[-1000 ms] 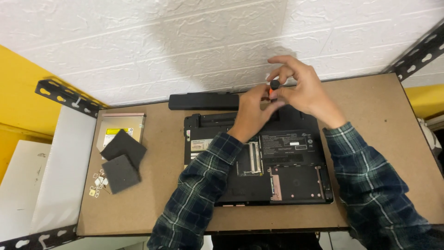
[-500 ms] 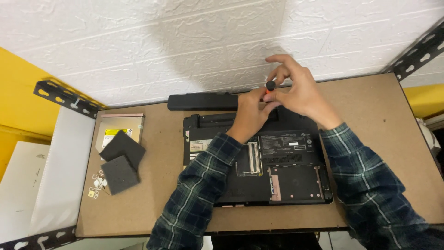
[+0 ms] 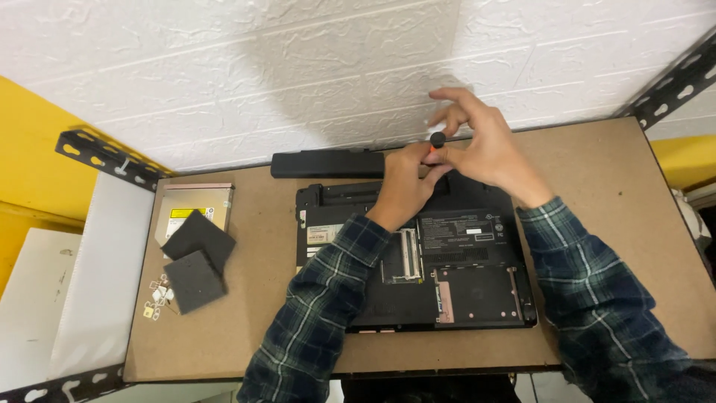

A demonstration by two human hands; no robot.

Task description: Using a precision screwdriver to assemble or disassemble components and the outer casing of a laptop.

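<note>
Screwdriver (image 3: 436, 142): it stands near upright over the laptop's (image 3: 447, 276) far edge, its round black cap on top with a glimpse of orange just below. The right hand (image 3: 485, 145) pinches the cap between thumb and forefinger, the other fingers fanned out toward 12 o'clock. The left hand (image 3: 403, 183) is closed around the shaft lower down, at 7 o'clock from the cap, and rests on the laptop; the tip is hidden under it, so I cannot tell what it sits in.

To do this well, I judge the shaft should stay plumb, the left hand steadying low while the right turns the cap with light downward pressure so the tip does not slip.

The laptop lies bottom-up in the middle of the surface (image 3: 597, 186), black, with open bays showing a memory slot and a bare recess. At 12 o'clock from it, just beside its far edge, lies a long black battery (image 3: 328, 163). Well apart at 9 o'clock sits a silver optical drive (image 3: 190, 205), with two dark covers (image 3: 195, 257) overlapping its near edge. Small pale bits, too small to make out (image 3: 156, 298), lie beside the covers.
</note>
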